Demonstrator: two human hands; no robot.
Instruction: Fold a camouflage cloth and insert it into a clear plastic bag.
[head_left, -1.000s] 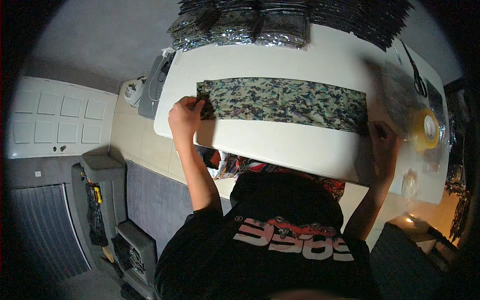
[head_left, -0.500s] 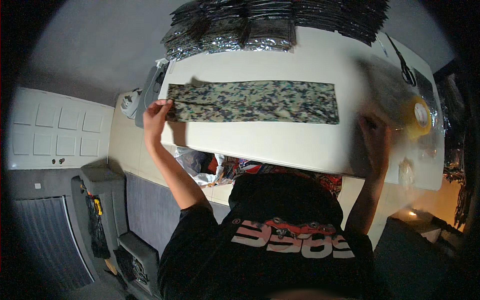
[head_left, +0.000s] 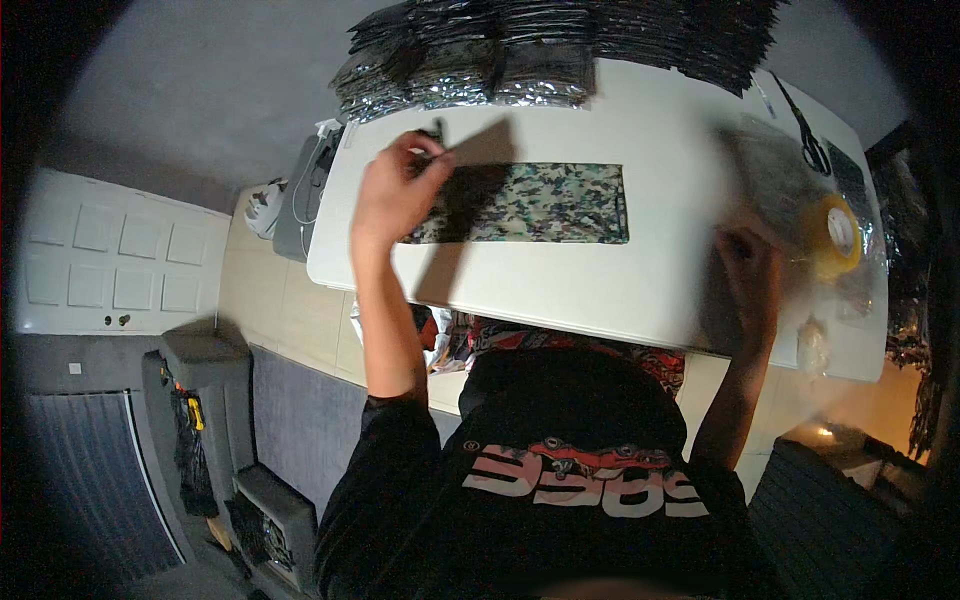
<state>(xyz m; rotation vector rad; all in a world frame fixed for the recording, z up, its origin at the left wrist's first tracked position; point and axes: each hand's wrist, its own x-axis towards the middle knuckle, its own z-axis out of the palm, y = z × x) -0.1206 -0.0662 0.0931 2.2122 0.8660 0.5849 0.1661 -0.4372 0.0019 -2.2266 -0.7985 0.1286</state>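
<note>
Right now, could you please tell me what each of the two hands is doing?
Left hand: closed, pinching the left end of the camouflage fabric strip.
Right hand: resting on a clear plastic bag; grip cannot be told.

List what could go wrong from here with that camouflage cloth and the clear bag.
1. The left hand pinches only the end of the camouflage cloth, lifted off the white table; the fold may land crooked.
2. The right hand rests on a clear plastic bag near the table's edge; it could slide off.
3. The yellow tape roll and scissors lie close by; a sweep might knock them.
</note>
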